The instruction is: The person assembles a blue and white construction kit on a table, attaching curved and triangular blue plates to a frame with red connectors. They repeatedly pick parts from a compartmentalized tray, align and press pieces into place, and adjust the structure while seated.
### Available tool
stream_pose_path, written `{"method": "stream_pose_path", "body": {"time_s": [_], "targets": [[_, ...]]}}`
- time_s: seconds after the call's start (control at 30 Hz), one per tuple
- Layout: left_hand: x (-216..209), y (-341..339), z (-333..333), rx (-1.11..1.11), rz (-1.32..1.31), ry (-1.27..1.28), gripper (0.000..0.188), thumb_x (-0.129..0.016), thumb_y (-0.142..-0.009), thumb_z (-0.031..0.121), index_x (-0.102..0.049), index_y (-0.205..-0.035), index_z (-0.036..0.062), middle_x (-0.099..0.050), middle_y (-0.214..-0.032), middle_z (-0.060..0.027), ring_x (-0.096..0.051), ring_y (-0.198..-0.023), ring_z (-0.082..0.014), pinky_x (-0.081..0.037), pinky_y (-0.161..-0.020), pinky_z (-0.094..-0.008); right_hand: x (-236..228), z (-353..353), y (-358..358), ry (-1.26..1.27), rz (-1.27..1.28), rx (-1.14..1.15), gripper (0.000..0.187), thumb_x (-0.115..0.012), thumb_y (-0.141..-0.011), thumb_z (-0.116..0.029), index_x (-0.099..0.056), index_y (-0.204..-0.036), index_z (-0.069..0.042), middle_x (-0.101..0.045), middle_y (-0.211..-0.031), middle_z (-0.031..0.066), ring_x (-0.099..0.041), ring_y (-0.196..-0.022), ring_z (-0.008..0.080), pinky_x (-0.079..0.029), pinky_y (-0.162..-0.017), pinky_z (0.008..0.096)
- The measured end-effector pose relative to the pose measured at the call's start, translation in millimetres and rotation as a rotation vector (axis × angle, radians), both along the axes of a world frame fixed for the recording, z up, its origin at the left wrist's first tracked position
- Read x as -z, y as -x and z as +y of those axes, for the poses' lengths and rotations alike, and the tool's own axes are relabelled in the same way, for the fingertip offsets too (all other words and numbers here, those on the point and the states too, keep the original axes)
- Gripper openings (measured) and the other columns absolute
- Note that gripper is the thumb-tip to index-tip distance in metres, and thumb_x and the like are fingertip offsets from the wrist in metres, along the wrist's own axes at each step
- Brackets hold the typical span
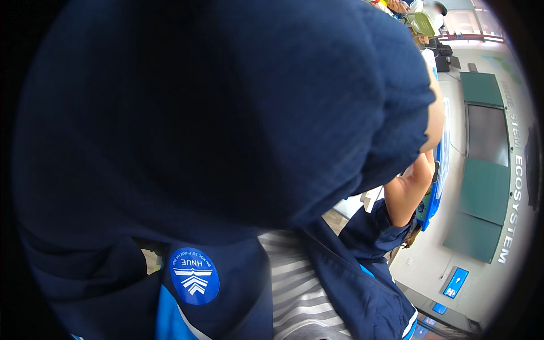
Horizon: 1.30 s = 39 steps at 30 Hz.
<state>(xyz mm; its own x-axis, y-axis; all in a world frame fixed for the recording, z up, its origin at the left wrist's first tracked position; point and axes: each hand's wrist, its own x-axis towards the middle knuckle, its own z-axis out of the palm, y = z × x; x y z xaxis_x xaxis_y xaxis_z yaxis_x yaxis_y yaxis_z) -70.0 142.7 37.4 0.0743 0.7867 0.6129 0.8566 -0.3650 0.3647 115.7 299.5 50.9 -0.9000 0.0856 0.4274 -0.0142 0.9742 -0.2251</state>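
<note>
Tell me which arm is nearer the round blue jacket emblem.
Left. The left arm crosses the picture just above the emblem; the right forearm is farther, up and right, past the striped shirt.

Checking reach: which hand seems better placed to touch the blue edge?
Probably the right: its bare forearm appears near the blue edge. A dark sleeve, apparently the left, fills much of the view. Neither hand shows clearly.

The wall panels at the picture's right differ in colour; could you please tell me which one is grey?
It is the dark-framed grey panel, set between green panels above and below; its grey surface sets it apart.
</note>
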Motion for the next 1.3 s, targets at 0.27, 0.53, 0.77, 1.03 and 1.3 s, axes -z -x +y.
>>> {"method": "stream_pose_path", "body": {"time_s": [0.27,0.53,0.77,1.03,1.3], "targets": [[0,-4,-2,-0.016,-0.011,0.005,0.02,-0.064,-0.089,0.011,-0.07,-0.107,0.0031,-0.066,-0.086,-0.0068,-0.062,-0.073,-0.0203,-0.05,-0.06,-0.0334,8,0,4,-0.005,0.043,-0.004,0.019,-0.076,-0.073,0.002,-0.066,-0.09,0.005,-0.066,-0.099,0.0125,-0.062,-0.083,0.0231,-0.048,-0.079,0.0327],[-1,-3,-3,-0.045,-0.004,0.004,0.019,-0.062,-0.092,0.01,-0.069,-0.109,0.0032,-0.064,-0.085,-0.0045,-0.058,-0.071,-0.0167,-0.047,-0.059,-0.0308,15,-4,5,-0.032,0.172,0.043,0.022,-0.082,-0.07,0.004,-0.069,-0.087,0.003,-0.074,-0.091,0.0126,-0.069,-0.083,0.0245,-0.052,-0.078,0.0323],[0,-7,-1,-0.051,0.002,0.01,0.019,-0.059,-0.094,0.009,-0.067,-0.111,0.0034,-0.062,-0.084,-0.0026,-0.055,-0.068,-0.0136,-0.045,-0.058,-0.0286,14,-12,4,0.129,0.169,0.125,0.022,-0.082,-0.08,0.002,-0.069,-0.099,0.003,-0.072,-0.093,0.0116,-0.07,-0.09,0.0187,-0.055,-0.091,0.0327],[-13,-11,-6,-0.106,0.007,0.032,0.019,-0.057,-0.097,0.008,-0.066,-0.113,0.0035,-0.06,-0.083,-0.0003,-0.051,-0.066,-0.01,-0.043,-0.057,-0.026,11,-12,4,0.041,0.159,0.122,0.028,-0.08,-0.081,0.003,-0.072,-0.108,0.002,-0.075,-0.094,0.011,-0.073,-0.085,0.0172,-0.058,-0.084,0.0305],[-11,1,-66,-0.48,-0.614,-0.027,0.018,-0.054,-0.1,0.007,-0.064,-0.115,0.0036,-0.058,-0.081,0.0019,-0.047,-0.063,-0.0064,-0.04,-0.056,-0.0234,7,4,-14,0.182,0.22,0.103,0.033,-0.073,-0.08,0.011,-0.073,-0.112,0.002,-0.073,-0.091,0.0108,-0.071,-0.083,0.0161,-0.056,-0.076,0.0274]]}}
